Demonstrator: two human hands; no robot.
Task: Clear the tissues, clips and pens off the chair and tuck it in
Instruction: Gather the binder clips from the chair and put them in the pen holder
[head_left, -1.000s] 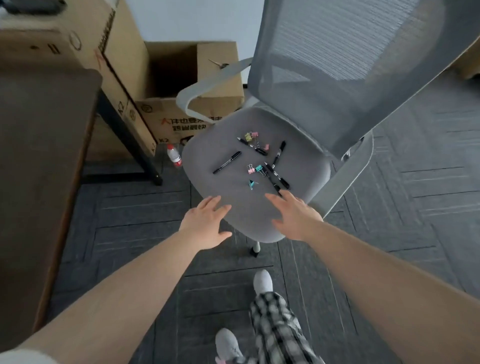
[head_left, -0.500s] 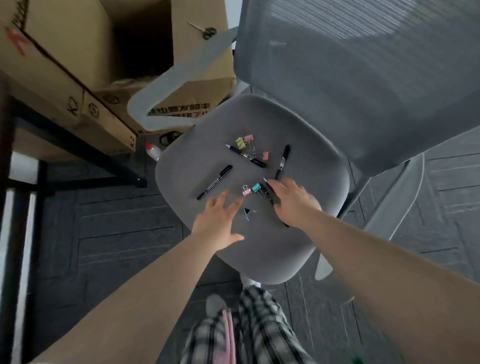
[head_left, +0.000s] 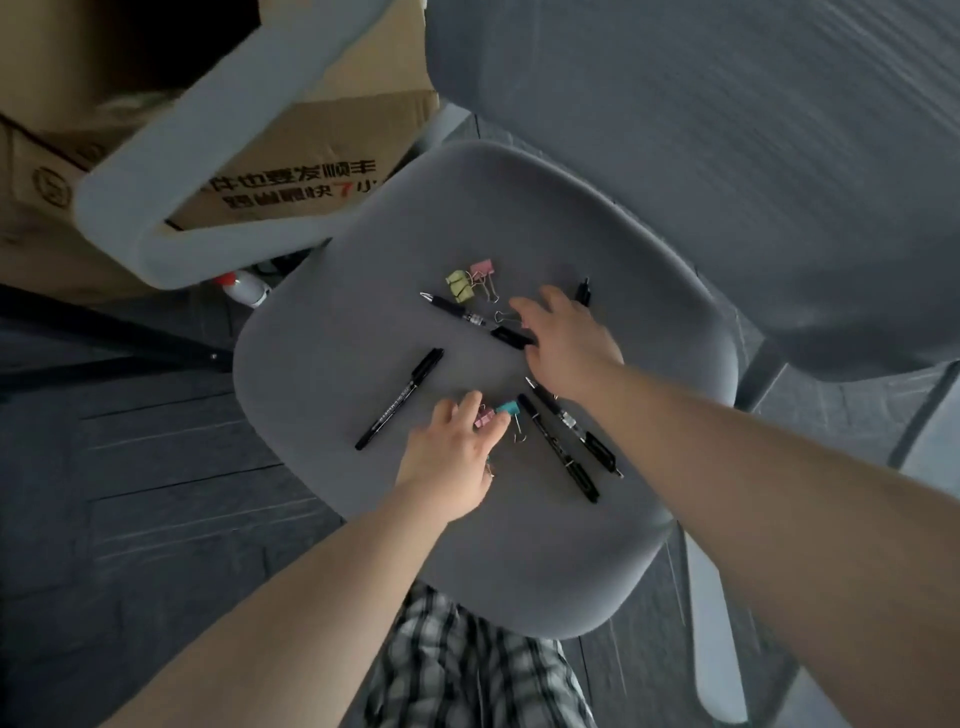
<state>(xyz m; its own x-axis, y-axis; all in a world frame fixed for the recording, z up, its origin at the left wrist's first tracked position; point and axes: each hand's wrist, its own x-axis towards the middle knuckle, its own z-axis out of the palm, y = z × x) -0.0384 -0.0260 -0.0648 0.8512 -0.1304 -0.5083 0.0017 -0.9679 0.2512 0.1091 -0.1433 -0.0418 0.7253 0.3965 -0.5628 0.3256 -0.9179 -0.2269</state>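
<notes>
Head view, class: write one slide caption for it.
Both hands, left hand and right hand, reach among pens and binder clips on the grey chair seat.

5 pens (head_left: 399, 399), 5 clips (head_left: 459, 285), 2 hands (head_left: 451, 457)

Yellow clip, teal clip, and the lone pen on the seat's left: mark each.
yellow clip (head_left: 459, 286), head view, on its folded body.
teal clip (head_left: 508, 408), head view, on its coloured body.
lone pen (head_left: 400, 398), head view, mid-barrel.

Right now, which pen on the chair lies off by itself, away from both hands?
The black pen lying diagonally on the seat's left side. The other pens sit beside or partly under the right hand; this one lies alone, left of the left hand.
</notes>
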